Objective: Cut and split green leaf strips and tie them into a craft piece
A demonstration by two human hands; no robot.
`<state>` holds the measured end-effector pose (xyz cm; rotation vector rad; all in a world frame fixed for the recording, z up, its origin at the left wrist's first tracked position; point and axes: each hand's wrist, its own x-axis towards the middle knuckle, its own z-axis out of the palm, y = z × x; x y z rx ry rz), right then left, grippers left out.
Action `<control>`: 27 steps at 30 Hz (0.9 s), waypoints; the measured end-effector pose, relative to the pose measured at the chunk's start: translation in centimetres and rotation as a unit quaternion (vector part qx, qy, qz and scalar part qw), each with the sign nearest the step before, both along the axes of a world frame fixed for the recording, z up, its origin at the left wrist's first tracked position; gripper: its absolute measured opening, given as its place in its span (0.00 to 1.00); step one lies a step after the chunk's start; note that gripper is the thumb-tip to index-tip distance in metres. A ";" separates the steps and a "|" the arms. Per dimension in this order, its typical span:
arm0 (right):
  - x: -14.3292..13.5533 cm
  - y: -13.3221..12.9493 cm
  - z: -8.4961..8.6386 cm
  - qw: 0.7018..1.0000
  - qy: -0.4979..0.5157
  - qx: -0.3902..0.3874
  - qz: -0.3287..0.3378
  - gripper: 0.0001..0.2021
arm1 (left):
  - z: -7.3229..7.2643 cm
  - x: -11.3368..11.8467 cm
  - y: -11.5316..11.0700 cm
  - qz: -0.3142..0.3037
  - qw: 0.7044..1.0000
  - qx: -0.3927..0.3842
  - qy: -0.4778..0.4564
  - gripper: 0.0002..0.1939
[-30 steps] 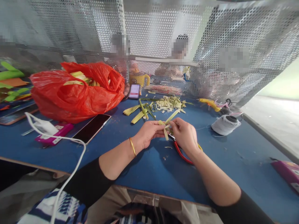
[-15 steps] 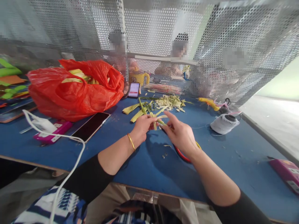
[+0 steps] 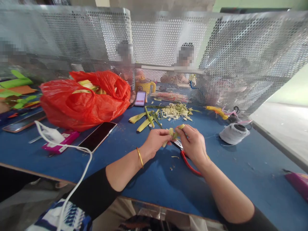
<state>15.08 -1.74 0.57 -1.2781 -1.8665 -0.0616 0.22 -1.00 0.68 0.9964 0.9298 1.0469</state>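
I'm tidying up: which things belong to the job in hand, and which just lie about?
Likely the job's: leafy strips held by left hand and right hand; red-handled scissors; white thread spool; red bag.

Seemingly lying about: purple box; phone beside it; white cable.

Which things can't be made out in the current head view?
Head view:
Leaf strips: how they join, covered by left hand and right hand.
Scissors: part of the handles, under the right hand.
Red bag: lower contents, inside its folds.
Purple object: right end, cut off by frame edge.
Upright phone: screen text, pixelated.
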 end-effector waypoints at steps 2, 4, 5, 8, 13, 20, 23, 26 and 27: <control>0.0 0.0 -0.1 0.997 0.018 -0.053 -0.050 0.15 | -0.1 0.1 -0.2 -0.018 1.000 0.008 -0.010 0.07; -0.1 -0.1 -0.1 0.992 0.036 -0.097 -0.077 0.16 | -0.2 0.2 -0.2 -0.034 0.999 0.019 -0.015 0.09; -0.1 -0.1 0.0 0.989 0.046 -0.116 -0.082 0.16 | -0.2 0.2 -0.2 -0.040 0.999 0.024 -0.016 0.10; 0.0 0.5 0.7 0.981 0.081 -0.157 -0.077 0.17 | 0.2 0.2 0.2 -0.042 0.999 0.024 -0.020 0.12; -0.6 2.9 1.9 0.978 0.097 -0.181 -0.023 0.17 | 0.9 -0.1 1.1 -0.018 1.000 0.018 -0.006 0.12; -1.6 3.5 1.0 0.965 0.107 -0.238 0.017 0.19 | -0.2 -0.8 1.3 0.044 0.998 -0.032 -0.001 0.11; -0.6 3.5 1.1 0.949 0.121 -0.282 0.065 0.18 | -0.2 -1.2 1.7 0.065 0.996 -0.067 -0.017 0.11; 0.2 3.5 2.1 0.939 0.129 -0.300 0.110 0.15 | -0.1 -1.6 2.3 0.098 0.992 -0.083 -0.017 0.09; 0.3 3.4 2.4 0.937 0.136 -0.299 0.123 0.15 | -0.1 -1.6 2.5 0.105 0.991 -0.084 -0.015 0.08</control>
